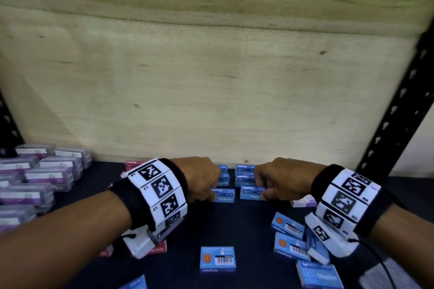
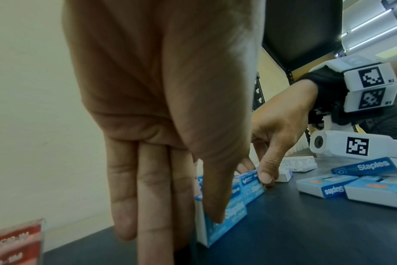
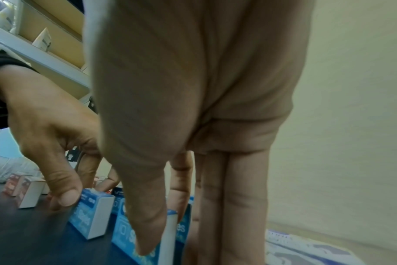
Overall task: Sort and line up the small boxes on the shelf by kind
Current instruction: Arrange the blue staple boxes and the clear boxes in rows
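Small blue staples boxes stand in two short columns against the wooden back wall. My left hand (image 1: 212, 191) pinches the front box of the left column (image 1: 224, 196): in the left wrist view my thumb lies on its face (image 2: 229, 215) and my straight fingers (image 2: 152, 206) go down its left end. My right hand (image 1: 260, 189) pinches the front box of the right column (image 1: 250, 192), thumb in front and fingers behind (image 3: 125, 238). More blue boxes (image 1: 244, 172) stand behind both. Several loose blue boxes (image 1: 217, 258) lie flat nearer me.
Purple boxes (image 1: 42, 178) are lined up at the left. Red boxes (image 1: 131, 164) sit behind my left wrist, another red one (image 1: 159, 247) under it. A white-and-purple box (image 1: 304, 202) lies by my right wrist. A black perforated post (image 1: 399, 110) rises at the right.
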